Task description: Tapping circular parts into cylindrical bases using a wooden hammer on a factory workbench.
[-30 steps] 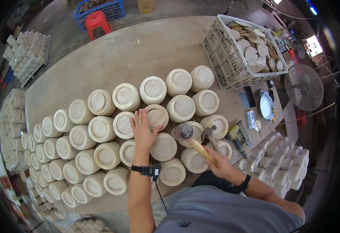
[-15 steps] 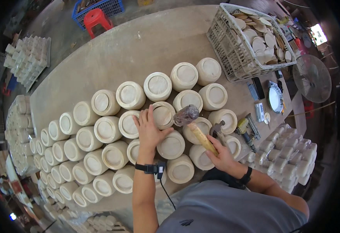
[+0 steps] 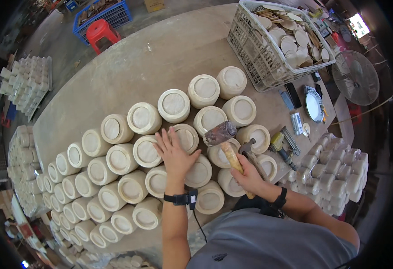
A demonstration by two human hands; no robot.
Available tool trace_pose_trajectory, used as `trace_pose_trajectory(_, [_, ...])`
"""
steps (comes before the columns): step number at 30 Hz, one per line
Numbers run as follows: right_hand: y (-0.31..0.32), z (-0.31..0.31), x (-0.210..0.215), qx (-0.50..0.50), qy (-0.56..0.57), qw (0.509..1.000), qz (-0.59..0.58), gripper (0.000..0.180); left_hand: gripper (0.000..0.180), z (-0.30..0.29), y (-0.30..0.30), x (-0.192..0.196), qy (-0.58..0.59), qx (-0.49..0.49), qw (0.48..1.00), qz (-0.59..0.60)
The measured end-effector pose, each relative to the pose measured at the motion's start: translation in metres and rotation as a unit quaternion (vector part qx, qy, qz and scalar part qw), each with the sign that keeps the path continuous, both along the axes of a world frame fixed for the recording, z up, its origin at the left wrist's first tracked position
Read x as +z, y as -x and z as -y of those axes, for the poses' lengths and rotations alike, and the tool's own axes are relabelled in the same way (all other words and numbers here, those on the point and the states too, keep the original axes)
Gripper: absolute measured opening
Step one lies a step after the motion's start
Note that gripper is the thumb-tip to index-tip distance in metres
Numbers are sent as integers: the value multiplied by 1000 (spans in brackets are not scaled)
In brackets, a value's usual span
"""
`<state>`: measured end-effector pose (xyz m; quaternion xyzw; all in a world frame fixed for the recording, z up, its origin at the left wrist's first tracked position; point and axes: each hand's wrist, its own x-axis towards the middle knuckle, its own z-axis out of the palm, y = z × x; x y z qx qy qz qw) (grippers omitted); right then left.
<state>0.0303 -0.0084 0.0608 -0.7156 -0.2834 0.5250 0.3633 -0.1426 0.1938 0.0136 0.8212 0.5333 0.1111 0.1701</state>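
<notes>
- The mallet (image 3: 219, 133) is now seen side-on, whereas a second ago its end face was turned up toward the camera; its head is held over the pots at the centre of the frame, and whether any pot is touched cannot be told.
- The left grip (image 3: 176, 161) is spread wider than a second ago, over the same cluster; by judgement, the work is being kept at the same spot.
- By the left grip nothing is clasped: its fingers are splayed across the centre pot (image 3: 186, 138) and its left neighbour (image 3: 147, 151).
- By the right grip (image 3: 252, 178) the mallet's handle is tightly wrapped; whether the hammer (image 3: 247, 146) just beside is also touched cannot be told.
- The pots are ranged in rows from lower left to centre of the bench (image 3: 115, 80); they are pale, matt and squat, with bulging sides and round faces set inside raised rims.
- The mallet's head is dark, scuffed and cylindrical; its handle is yellowish and worn.
- At upper right, a latticed crate (image 3: 246, 48) is heaped with thin, flat, wood-coloured discs (image 3: 289, 45).
- The bench is surfaced in dull, smooth brown.
</notes>
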Motion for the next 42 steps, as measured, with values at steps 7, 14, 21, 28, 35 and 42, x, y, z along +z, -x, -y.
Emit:
trace_pose_trajectory(7, [8,-29,4,-57,-23,988,-145,73,122,-2,22,-12,33,-45,997,48])
trace_pose_trajectory(14, [31,-40,-24,-69,-9,971,-229,68,122,13,11,-17,3,0,998,56])
trace_pose_trajectory(21, [21,-42,-10,-140,-67,972,-174,67,124,13,15,-22,4,6,998,62])
trace_pose_trajectory(28, [18,-43,-26,-59,3,976,-208,66,125,13,14,-22,-3,13,998,56])
trace_pose_trajectory(35, [8,-58,2,-77,-15,983,-166,70,127,13,16,-28,-5,13,998,59])
trace_pose_trajectory(42, [17,-49,13,-55,-203,977,-34,74,121,13,20,-24,-15,0,997,72])
